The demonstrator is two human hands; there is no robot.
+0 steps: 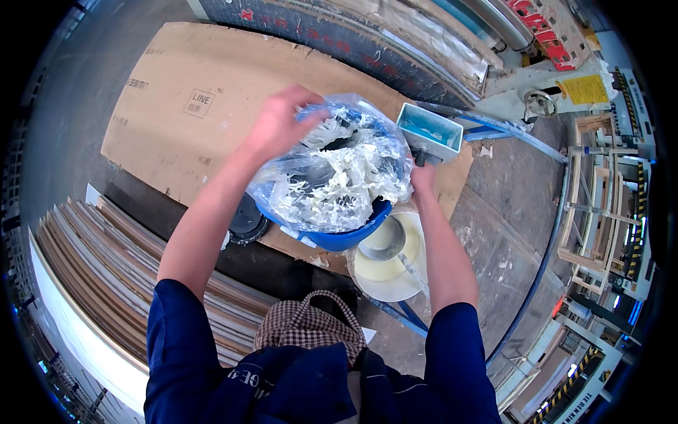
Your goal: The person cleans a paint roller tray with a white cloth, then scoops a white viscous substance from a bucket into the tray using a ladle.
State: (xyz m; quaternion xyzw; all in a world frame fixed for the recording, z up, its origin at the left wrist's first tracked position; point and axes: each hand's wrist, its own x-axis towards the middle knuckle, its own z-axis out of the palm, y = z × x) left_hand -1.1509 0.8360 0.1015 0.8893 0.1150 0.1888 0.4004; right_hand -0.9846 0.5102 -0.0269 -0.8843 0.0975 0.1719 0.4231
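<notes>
My left hand [286, 120] grips the upper left edge of a clear plastic bag [279, 184] speckled and crusted with white flaky material [353, 166]. The bag sits over a blue bucket [339, 239]. My right hand [424, 177] is closed on the dark handle of a small rectangular box-like tool [429, 131] with a teal inside, held at the bucket's upper right. Below that hand is a white bucket [385, 283] with cream contents and a metal scoop [381, 244] resting in it. A dark round lid or tub [246, 225] lies left of the blue bucket.
A large cardboard sheet [169, 127] lies underneath. Stacked boards [120, 275] fill the lower left. A dark panel [332, 42] and metal roller [501, 28] run along the top. Blue hoses or bars [537, 268] cross the right floor, beside wooden frames [586, 212].
</notes>
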